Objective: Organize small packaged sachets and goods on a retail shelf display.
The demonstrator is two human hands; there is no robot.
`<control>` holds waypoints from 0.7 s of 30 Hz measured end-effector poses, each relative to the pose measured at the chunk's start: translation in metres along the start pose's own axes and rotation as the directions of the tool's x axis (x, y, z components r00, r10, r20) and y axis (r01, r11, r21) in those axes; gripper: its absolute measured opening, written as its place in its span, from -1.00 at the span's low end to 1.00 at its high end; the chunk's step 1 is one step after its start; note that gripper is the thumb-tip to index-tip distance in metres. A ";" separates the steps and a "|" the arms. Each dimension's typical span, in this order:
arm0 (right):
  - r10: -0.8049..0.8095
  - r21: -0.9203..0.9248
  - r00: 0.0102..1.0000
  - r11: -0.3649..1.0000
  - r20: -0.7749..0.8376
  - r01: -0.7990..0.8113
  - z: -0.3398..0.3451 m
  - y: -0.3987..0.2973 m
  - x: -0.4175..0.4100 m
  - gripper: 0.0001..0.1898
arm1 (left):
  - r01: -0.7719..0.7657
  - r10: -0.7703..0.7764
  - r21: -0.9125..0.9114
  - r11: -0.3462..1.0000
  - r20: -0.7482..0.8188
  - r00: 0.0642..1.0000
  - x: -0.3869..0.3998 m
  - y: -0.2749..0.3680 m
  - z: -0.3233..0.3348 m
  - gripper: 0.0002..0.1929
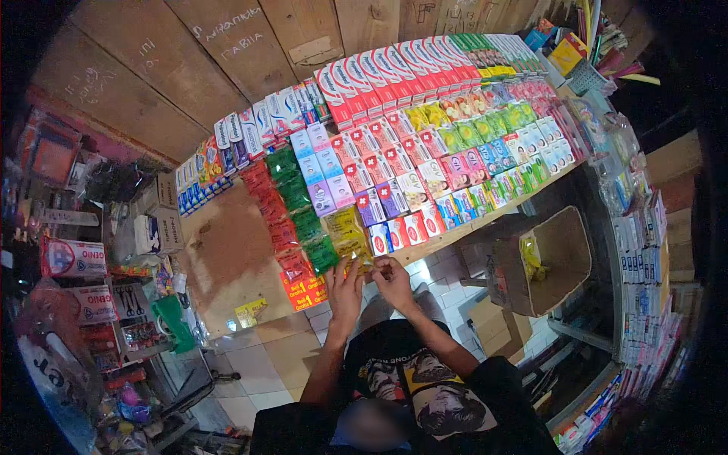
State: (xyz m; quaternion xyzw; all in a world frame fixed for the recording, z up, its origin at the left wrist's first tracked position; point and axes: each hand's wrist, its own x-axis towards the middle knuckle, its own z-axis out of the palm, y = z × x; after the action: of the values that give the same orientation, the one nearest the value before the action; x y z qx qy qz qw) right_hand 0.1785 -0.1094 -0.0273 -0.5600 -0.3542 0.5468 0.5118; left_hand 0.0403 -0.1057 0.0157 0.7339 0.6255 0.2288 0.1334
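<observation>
My left hand (pixel 345 293) lies at the table's front edge, fingers spread and fingertips over the near end of a row of yellow plastic packets (pixel 344 230). Just right of it, my right hand (pixel 392 282) has its fingers curled together beside the same packets. Whether it pinches anything is too small to tell. Left of the yellow row run green packets (pixel 296 193) and red packets (pixel 272 213). A red promotional sheet (pixel 301 293) with printed writing lies partly under the red and green rows. Small soap boxes (pixel 416 227) stand right of my fingers.
Pepsodent toothpaste boxes (pixel 392 77) line the back by the plank wall (pixel 244 62). An open cardboard box (pixel 512 273) stands below the wooden table (pixel 213 284) at right. Stacked goods (pixel 642 273) fill the right side; scissors (pixel 129 301) lie at left.
</observation>
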 end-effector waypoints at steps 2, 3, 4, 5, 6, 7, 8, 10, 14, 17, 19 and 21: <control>0.003 -0.062 1.000 0.998 -0.007 -0.004 -0.006 0.001 -0.003 -0.87 | -0.027 0.027 0.044 0.999 0.017 0.999 -0.001 -0.004 0.004 -0.59; 0.002 -0.129 1.000 0.992 -0.016 -0.004 -0.012 0.004 -0.003 -0.88 | -0.009 0.007 0.065 0.998 0.019 1.000 0.000 -0.005 0.005 -0.60; 0.001 -0.121 1.000 0.993 -0.025 -0.004 -0.018 0.006 -0.004 -0.88 | 0.009 -0.011 0.086 0.996 0.021 1.000 0.002 -0.005 0.006 -0.60; -0.012 -0.042 1.000 0.999 -0.003 0.012 -0.025 0.009 -0.006 -0.89 | -0.003 0.000 0.090 0.996 0.026 1.000 0.002 -0.004 0.007 -0.60; -0.027 0.038 0.999 0.999 0.016 0.027 -0.032 0.007 -0.007 -0.91 | 0.000 -0.001 0.110 0.994 0.009 1.000 0.001 -0.002 0.007 -0.57; -0.030 0.047 1.000 0.998 0.004 0.030 -0.041 0.004 -0.007 -0.91 | 0.001 0.000 0.130 0.991 -0.008 1.000 0.001 0.001 0.008 -0.55; 0.029 0.070 0.999 0.997 0.025 -0.031 -0.051 0.002 -0.009 -0.89 | -0.014 0.014 0.133 0.991 -0.001 1.000 -0.001 0.002 0.006 -0.55; 0.084 0.097 0.996 0.992 0.015 -0.085 -0.083 -0.007 -0.010 -0.86 | 0.019 -0.020 0.112 0.993 0.010 1.000 0.002 0.017 0.002 -0.47; 0.040 0.153 0.985 0.988 -0.168 -0.014 -0.154 -0.027 -0.008 -0.88 | -0.004 0.007 0.263 0.965 -0.011 1.000 0.005 0.065 0.002 -0.42; 0.035 0.098 0.937 0.995 -0.348 -0.001 -0.231 -0.033 -0.011 -0.87 | -0.133 0.133 0.026 0.991 0.012 0.991 0.018 0.129 0.028 -0.46; -0.005 0.150 0.865 0.984 -0.502 0.093 -0.283 -0.028 -0.014 -0.87 | -0.246 0.250 -0.086 0.965 0.036 0.968 0.028 0.189 0.048 -0.51; 0.071 0.164 0.770 0.985 -0.634 0.044 -0.334 -0.025 -0.017 -0.89 | -0.307 0.355 -0.286 0.908 0.134 0.925 0.028 0.240 0.082 -0.56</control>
State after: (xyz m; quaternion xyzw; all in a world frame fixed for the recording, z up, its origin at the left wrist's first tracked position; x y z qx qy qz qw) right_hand 0.5056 -0.1820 -0.0401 -0.6690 -0.1078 0.3562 0.6433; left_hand 0.2899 -0.1148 0.0657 0.8236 0.4409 0.2600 0.2442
